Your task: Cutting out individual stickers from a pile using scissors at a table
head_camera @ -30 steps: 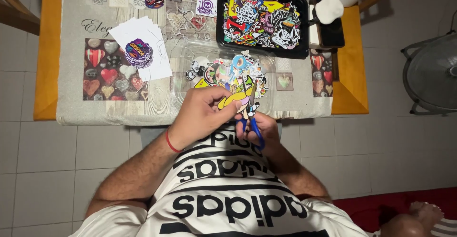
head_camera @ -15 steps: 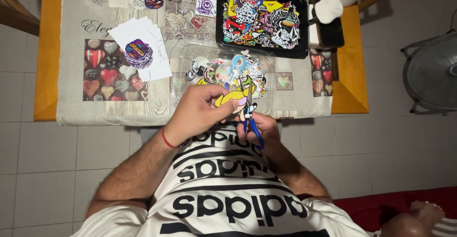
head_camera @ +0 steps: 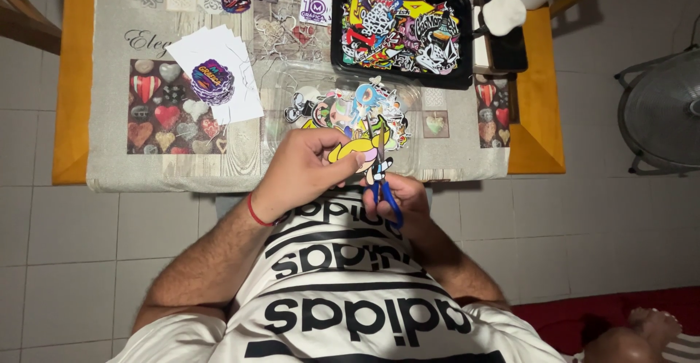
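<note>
My left hand (head_camera: 302,170) pinches a yellow cartoon sticker sheet (head_camera: 355,151) at the table's near edge, just above my lap. My right hand (head_camera: 403,197) grips blue-handled scissors (head_camera: 384,186), whose blades point up into the sticker. Both hands meet close together over my black-and-white striped shirt. A red band circles my left wrist. Whether the blades are apart or together is too small to tell.
A clear plastic tray (head_camera: 292,86) with several cut stickers lies just beyond my hands. A black tray (head_camera: 337,49) full of stickers stands at the back right. White sheets (head_camera: 237,100) with a round sticker lie at left. A fan (head_camera: 663,111) stands on the floor at right.
My left hand has turned the yellow sticker slightly while the scissors stay in it. Little else has moved.
</note>
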